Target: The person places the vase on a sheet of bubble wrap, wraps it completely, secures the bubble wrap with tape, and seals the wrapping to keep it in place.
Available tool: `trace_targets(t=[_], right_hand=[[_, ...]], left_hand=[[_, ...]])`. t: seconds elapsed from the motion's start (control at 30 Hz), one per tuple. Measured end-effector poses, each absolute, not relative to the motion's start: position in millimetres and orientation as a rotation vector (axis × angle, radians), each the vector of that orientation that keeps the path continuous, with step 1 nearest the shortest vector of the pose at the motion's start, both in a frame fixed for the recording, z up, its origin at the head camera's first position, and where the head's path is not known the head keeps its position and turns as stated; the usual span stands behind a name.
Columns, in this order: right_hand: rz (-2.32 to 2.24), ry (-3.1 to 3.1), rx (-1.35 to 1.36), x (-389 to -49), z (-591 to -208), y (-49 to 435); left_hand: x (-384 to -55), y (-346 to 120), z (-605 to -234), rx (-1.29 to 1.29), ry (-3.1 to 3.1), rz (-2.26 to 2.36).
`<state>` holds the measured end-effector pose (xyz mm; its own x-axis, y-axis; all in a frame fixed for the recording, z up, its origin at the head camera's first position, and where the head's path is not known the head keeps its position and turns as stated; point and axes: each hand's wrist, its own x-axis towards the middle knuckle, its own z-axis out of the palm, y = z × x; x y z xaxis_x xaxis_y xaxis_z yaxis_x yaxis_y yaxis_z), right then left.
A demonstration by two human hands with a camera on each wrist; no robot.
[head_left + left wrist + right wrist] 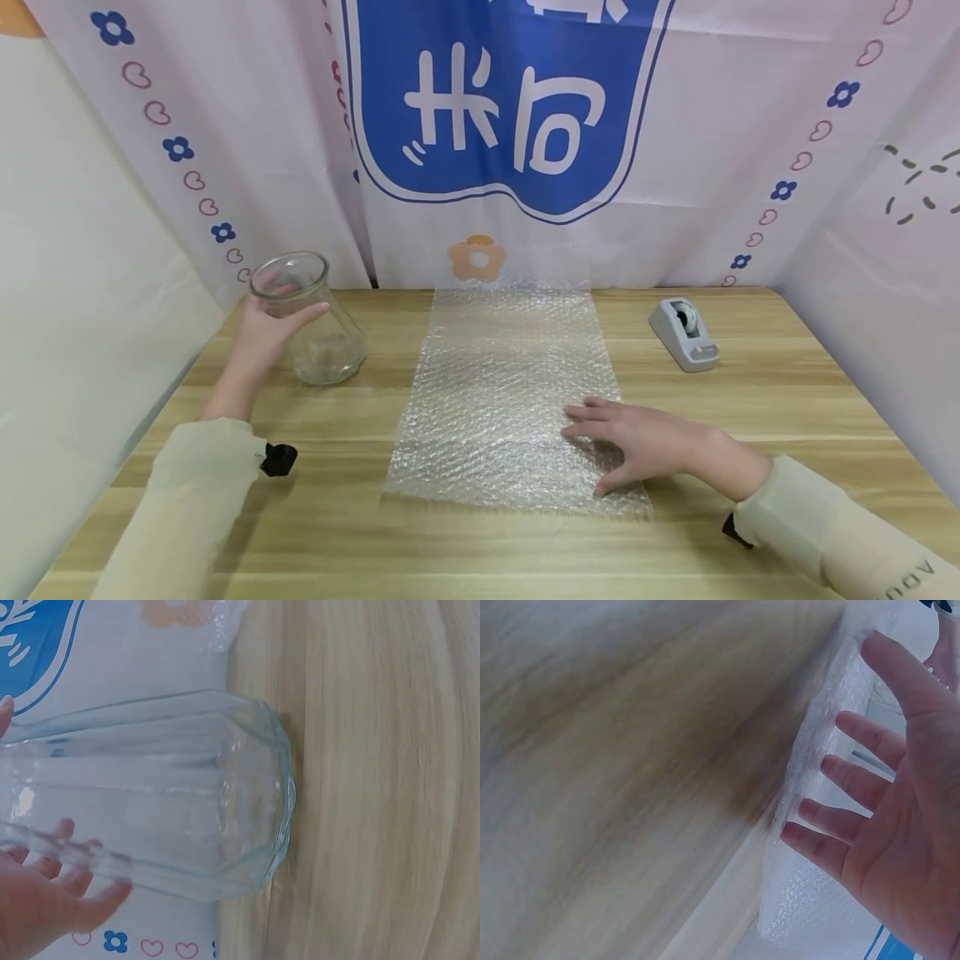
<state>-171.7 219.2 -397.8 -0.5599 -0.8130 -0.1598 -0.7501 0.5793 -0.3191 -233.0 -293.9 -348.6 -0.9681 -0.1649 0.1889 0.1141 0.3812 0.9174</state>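
A clear glass vase point(327, 347) with a round rim and flat-sided body stands tilted at the left of the table. My left hand point(261, 331) grips it near the neck, with the thumb on the near side and the fingers around the far side. The left wrist view shows the faceted glass body point(165, 795) and its thick base close over the wood. A sheet of bubble wrap point(487, 392) lies flat in the middle. Over its right front part is my right hand point(637, 437), fingers spread, fingertips right at the wrap in the right wrist view.
A grey tape dispenser point(684, 335) with a roll sits at the back right of the wooden table point(375, 550). Behind the table hangs a white cloth point(675, 242) with a blue print, and the wrap's far end reaches it. Pale walls flank both sides.
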Motion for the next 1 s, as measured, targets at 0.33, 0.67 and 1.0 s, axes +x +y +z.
trace_targets(t=[0.33,0.67,1.0], right_hand=[[-0.312,2.531,-1.275,-167.1,-397.2,219.4],[-0.304,2.54,-1.294,-169.4,-396.5,218.8],[-0.313,2.531,-1.278,-169.9,-396.4,219.6]], left_hand=[[-238.1,-286.7,-353.1,0.104,-2.299,-1.633],[-241.5,-286.5,-351.6,0.118,-2.287,-1.601],[-239.8,-278.6,-345.3,0.11,-2.311,-1.564]])
